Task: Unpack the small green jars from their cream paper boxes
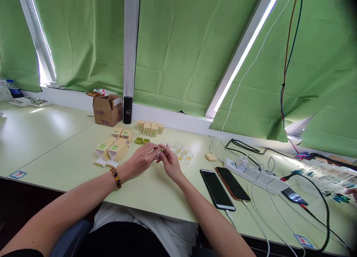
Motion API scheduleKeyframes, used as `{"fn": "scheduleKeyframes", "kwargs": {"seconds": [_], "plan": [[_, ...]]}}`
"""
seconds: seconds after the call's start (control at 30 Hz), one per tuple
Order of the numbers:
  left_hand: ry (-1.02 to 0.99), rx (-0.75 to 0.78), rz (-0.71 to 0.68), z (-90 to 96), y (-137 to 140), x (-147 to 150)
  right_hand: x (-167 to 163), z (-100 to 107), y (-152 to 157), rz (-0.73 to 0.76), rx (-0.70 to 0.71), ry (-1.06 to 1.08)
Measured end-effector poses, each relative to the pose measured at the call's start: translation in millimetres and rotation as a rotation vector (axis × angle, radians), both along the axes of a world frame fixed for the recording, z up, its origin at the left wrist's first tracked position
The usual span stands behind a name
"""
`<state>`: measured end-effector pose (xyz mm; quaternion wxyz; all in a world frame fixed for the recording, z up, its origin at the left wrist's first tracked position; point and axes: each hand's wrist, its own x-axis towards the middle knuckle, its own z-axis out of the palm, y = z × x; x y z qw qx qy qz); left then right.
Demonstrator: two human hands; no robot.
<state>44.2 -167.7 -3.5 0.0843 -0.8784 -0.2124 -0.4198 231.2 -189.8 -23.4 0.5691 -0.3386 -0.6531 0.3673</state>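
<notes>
My left hand, a beaded bracelet on its wrist, meets my right hand over the table. The fingers of both close around a small pale piece, mostly covered, whose kind I cannot make out. Just beyond them lie small olive-green trays, partly hidden by the left hand. Several clear little cups with yellow spots at the bottom stand beside the right hand. To the left are several opened kraft cartons with green labels, flaps spread. Behind stand several upright kraft cartons.
A cardboard box and black bottle stand at the back. Two phones with charging cables lie right of my arm, near a beige block and a white power strip. Another person's hand shows at the right edge.
</notes>
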Motion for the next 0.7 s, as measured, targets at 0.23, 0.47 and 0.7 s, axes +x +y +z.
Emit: {"fn": "scheduleKeyframes", "kwargs": {"seconds": [0.23, 0.47, 0.7], "plan": [[-0.004, 0.068, 0.052, -0.3, -3, 5, -5, 3, -7, -0.162, 0.108, -0.194], [-0.009, 0.036, 0.044, 4.2, -8, 6, -7, 7, -11, -0.136, 0.118, -0.168], [0.008, 0.042, 0.034, 5.5, -7, 4, -7, 7, -12, -0.108, 0.125, -0.154]]}}
